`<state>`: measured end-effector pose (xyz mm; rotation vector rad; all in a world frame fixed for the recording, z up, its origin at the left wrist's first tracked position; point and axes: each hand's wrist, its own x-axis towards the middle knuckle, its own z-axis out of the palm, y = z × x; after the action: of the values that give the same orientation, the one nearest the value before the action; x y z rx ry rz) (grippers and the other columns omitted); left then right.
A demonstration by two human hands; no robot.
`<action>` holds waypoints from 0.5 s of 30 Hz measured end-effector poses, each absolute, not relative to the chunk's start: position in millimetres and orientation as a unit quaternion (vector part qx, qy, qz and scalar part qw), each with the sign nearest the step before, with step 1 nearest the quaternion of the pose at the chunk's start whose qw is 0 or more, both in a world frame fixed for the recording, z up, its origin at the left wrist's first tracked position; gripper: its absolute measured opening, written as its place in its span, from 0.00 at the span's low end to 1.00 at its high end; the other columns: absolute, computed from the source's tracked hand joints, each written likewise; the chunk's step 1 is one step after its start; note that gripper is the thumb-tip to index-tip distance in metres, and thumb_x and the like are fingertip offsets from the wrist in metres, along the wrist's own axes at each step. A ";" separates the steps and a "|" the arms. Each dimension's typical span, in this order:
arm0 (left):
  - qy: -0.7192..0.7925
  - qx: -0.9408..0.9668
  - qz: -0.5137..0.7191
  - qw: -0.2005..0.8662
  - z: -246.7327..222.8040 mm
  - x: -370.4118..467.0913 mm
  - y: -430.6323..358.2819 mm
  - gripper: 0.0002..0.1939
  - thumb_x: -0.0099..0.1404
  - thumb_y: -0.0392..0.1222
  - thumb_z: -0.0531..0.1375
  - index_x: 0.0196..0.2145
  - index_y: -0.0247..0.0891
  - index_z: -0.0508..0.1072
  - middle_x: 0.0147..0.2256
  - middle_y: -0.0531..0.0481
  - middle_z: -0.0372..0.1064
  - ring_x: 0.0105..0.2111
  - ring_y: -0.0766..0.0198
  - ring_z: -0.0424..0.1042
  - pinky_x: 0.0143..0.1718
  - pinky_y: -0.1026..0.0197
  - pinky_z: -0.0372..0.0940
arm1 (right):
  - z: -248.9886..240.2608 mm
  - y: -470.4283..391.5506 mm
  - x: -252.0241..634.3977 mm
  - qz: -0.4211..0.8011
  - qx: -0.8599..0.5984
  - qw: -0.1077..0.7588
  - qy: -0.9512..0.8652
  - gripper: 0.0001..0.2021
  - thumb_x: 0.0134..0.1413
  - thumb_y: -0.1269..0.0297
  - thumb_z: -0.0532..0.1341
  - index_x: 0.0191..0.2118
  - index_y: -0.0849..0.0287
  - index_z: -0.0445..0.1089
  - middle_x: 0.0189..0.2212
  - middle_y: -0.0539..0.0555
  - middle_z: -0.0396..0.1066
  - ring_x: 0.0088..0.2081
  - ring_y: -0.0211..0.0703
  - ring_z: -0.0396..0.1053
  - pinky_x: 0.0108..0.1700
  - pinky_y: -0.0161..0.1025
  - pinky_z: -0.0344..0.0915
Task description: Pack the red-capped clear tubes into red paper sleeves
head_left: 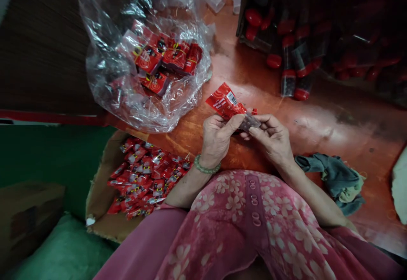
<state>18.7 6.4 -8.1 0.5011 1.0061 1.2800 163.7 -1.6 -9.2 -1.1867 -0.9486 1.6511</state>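
Observation:
A red printed packet (225, 100) with a white barcode label is held over the near edge of the orange-brown table. My left hand (218, 138), with a green bead bracelet at the wrist, pinches its lower part with the thumb on top. At the other end, my right hand (271, 138) has its fingers closed round a clear, dark-filled piece (249, 121) that meets the packet. How far that piece sits inside the packet cannot be made out. A small red item (254, 111) shows just behind the right fingers.
A clear plastic bag (187, 97) with banded red packets (149, 59) lies at the upper left. Below it stands a cardboard box (101, 182) of filled red packets (149, 174). Red-capped containers (288, 82) lie upper right, a grey-green cloth (337, 174) right.

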 end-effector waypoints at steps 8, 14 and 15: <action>0.385 0.190 0.602 0.673 -3.4 13.2 12.8 0.19 0.49 0.54 0.78 0.32 0.40 0.82 0.30 0.50 0.82 0.39 0.55 0.84 0.46 0.56 0.78 | -3.6 -4.2 152.1 0.553 -0.471 0.507 -0.464 0.10 0.53 0.58 0.74 0.41 0.51 0.77 0.35 0.47 0.80 0.35 0.37 0.80 0.41 0.34 0.80; 0.398 0.202 0.546 0.709 -0.7 14.7 8.9 0.23 0.53 0.60 0.75 0.33 0.37 0.83 0.34 0.45 0.83 0.24 0.64 0.77 0.27 0.62 0.72 | -3.9 -3.7 153.4 0.691 -0.433 0.453 -0.361 0.14 0.55 0.54 0.73 0.41 0.54 0.73 0.28 0.46 0.80 0.27 0.37 0.80 0.33 0.33 0.78; 0.408 0.205 0.535 0.711 -0.5 17.3 7.2 0.23 0.53 0.60 0.74 0.34 0.36 0.83 0.34 0.45 0.83 0.21 0.67 0.74 0.24 0.64 0.70 | -4.4 -3.7 153.0 0.689 -0.436 0.453 -0.360 0.14 0.54 0.54 0.73 0.40 0.54 0.73 0.27 0.46 0.80 0.26 0.37 0.80 0.32 0.32 0.78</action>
<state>17.3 7.2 -0.5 0.4537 0.9046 1.1877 153.0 -3.7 -4.4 -1.0770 -0.8897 1.7016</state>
